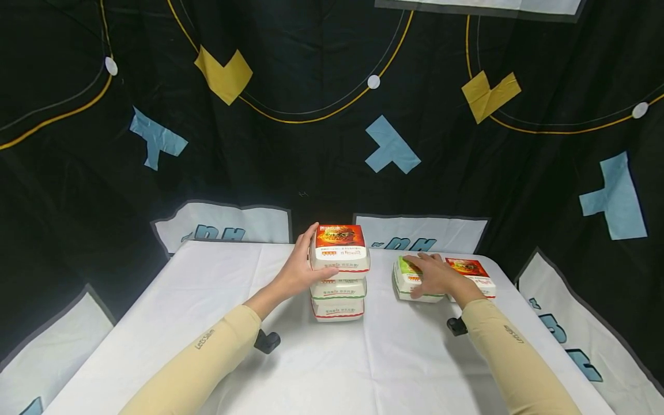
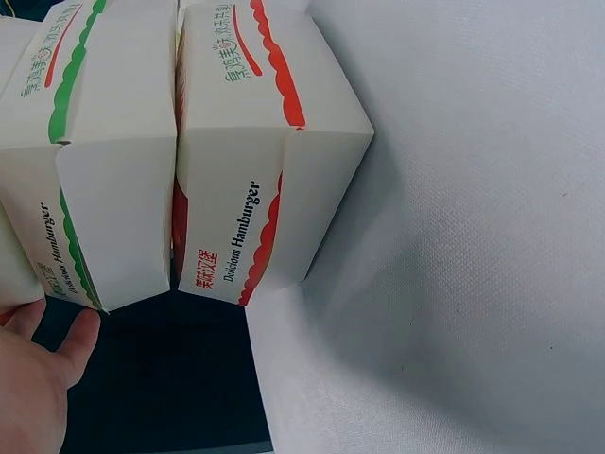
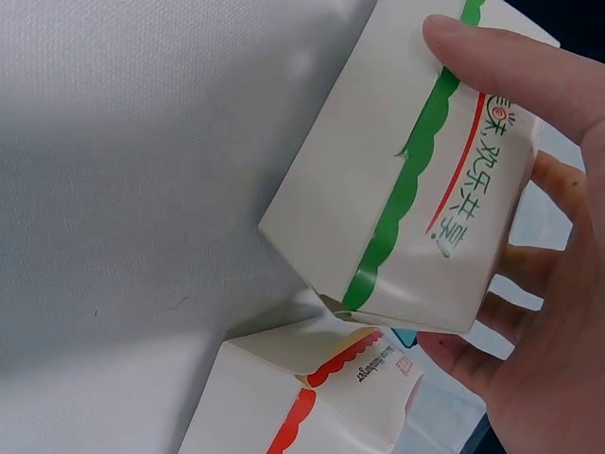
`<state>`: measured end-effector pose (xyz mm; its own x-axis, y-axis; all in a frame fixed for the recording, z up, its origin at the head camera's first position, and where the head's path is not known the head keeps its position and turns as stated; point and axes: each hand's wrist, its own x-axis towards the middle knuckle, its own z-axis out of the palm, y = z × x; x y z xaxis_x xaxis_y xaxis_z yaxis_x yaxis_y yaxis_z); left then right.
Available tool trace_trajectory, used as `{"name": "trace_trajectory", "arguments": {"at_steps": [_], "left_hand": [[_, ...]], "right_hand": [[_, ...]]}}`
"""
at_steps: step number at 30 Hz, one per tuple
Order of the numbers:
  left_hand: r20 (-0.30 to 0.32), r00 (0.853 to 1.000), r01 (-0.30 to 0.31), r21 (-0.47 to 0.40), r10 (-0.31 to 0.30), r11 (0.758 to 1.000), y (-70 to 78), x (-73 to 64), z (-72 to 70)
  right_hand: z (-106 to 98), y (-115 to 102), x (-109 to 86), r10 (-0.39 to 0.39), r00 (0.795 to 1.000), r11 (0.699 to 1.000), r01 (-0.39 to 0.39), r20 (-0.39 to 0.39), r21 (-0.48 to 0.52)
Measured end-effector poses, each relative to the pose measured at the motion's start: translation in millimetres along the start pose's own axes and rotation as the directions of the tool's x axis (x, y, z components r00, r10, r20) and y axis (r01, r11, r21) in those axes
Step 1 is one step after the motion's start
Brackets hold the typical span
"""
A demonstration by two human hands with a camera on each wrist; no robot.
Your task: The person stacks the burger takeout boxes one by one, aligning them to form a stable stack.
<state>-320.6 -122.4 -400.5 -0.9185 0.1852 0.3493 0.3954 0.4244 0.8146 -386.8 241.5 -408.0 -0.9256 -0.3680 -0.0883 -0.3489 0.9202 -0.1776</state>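
Observation:
A stack of white hamburger boxes stands mid-table: a red-topped hamburger box point(image 1: 339, 249) uppermost, a green-trimmed box point(image 1: 339, 288) in the middle and a red-trimmed box point(image 2: 232, 189) at the bottom. My left hand point(image 1: 302, 262) holds the uppermost one by its left side, thumb at the front. To the right, my right hand point(image 1: 436, 274) grips a green-topped hamburger box point(image 3: 430, 180), its thumb on the front face and the fingers over the far side. Close beside that box sits another red-topped box point(image 1: 469, 271), partly hidden by the right hand.
A white cloth covers the table point(image 1: 290, 369). Behind it hangs a black curtain point(image 1: 311, 173) with blue and yellow tape patches. Dark wrist-camera mounts show under both wrists.

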Motion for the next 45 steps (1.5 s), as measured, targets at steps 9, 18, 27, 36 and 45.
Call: {"name": "trace_trajectory", "arguments": {"at_steps": [9, 18, 27, 36, 45], "left_hand": [[-0.001, 1.0, 0.004, 0.001, -0.004, 1.0, 0.7, 0.1, -0.1], [0.002, 1.0, 0.005, -0.003, -0.005, 1.0, -0.8, 0.1, -0.1], [0.003, 1.0, 0.005, 0.0, -0.005, 1.0, -1.6, 0.3, 0.2], [0.002, 1.0, 0.01, -0.002, -0.01, 1.0, -2.5, 1.9, 0.9], [0.002, 1.0, 0.004, -0.001, -0.004, 1.0, -2.1, 1.4, 0.7]], "right_hand": [[0.7, 1.0, -1.4, -0.011, 1.0, 1.0, 0.011, 0.019, -0.013], [1.3, -0.6, -2.5, -0.002, 1.0, 0.999, 0.003, 0.028, -0.045], [7.1, 2.3, -0.9, -0.002, 0.999, 1.0, 0.003, 0.033, -0.01], [6.4, 3.2, -1.4, -0.015, 1.0, 1.0, 0.015, 0.019, -0.004], [8.4, 5.6, -1.2, -0.037, 0.999, 0.999, 0.037, -0.004, -0.006]]}}
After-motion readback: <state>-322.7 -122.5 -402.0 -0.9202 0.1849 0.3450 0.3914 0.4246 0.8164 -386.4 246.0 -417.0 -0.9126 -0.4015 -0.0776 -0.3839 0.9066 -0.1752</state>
